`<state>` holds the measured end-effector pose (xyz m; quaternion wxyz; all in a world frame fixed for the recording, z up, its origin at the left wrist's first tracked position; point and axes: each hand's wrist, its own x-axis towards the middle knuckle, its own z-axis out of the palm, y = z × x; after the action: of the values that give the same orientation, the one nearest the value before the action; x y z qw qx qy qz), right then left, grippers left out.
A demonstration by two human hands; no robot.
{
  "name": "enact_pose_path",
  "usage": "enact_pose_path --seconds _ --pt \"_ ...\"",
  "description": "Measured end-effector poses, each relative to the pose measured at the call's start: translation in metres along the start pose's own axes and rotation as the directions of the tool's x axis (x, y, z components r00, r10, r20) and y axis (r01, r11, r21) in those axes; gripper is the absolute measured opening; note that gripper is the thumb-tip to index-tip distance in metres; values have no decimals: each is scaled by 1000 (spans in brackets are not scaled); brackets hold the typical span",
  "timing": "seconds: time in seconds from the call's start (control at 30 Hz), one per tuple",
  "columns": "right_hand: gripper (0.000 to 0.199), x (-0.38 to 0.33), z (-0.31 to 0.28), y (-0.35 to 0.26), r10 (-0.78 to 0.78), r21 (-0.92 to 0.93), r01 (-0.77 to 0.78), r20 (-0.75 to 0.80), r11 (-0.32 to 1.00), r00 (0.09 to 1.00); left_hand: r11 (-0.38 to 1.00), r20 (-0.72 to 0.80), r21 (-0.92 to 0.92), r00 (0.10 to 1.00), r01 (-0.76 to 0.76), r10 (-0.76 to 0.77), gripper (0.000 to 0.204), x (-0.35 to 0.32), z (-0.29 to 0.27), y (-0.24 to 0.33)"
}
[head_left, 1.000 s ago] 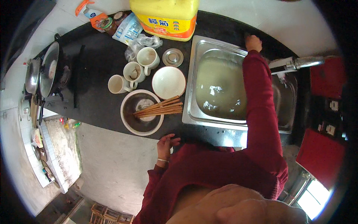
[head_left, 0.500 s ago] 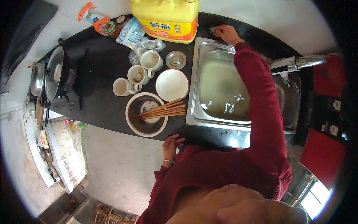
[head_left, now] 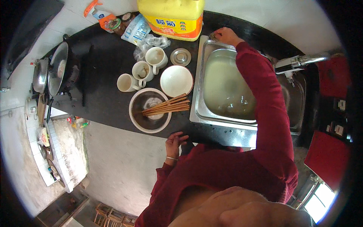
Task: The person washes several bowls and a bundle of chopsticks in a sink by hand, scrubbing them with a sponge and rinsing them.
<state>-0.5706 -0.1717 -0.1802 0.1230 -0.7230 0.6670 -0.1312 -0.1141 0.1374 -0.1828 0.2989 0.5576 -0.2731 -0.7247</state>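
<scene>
My right hand reaches over the sink to its back left corner. Its fingers are closed on a small greyish scouring pad, mostly hidden by the hand, at the rim. Cloudy water stands in the large basin under my right forearm. At the counter's front edge, my left hand is open, fingers loosely apart, holding nothing. Nearest to it is a steel bowl with a bundle of wooden chopsticks leaning in it. Behind that bowl sits a white bowl.
Three white mugs stand left of a round metal lid. Along the back are a yellow jug, a blue-white pouch, a plastic bag and an orange spray bottle. A faucet overhangs the smaller basin. A wok is far left.
My right hand, with the scouring pad, has come from the counter behind the sink to the sink's back left corner. My left hand stays by the front edge. The view has shifted slightly.
</scene>
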Motion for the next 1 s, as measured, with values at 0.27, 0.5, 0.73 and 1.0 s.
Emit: enact_pose_path --seconds 0.27,0.5,0.73,1.0 --pt "23 20 7 -10 230 -26 -258 -374 966 899 1000 13 13 1000 -26 26 25 0 -6 -11" --pt "27 12 13 -38 181 -106 -198 -148 975 972 996 11 63 998 -60 59 24 3 -7 -13" --pt "24 -8 11 -21 -58 165 87 -173 982 983 994 69 61 994 -94 90 23 7 -8 -10" --pt "27 -41 41 -57 97 -9 -105 -331 994 939 995 27 59 997 -75 74 21 5 -6 -12"
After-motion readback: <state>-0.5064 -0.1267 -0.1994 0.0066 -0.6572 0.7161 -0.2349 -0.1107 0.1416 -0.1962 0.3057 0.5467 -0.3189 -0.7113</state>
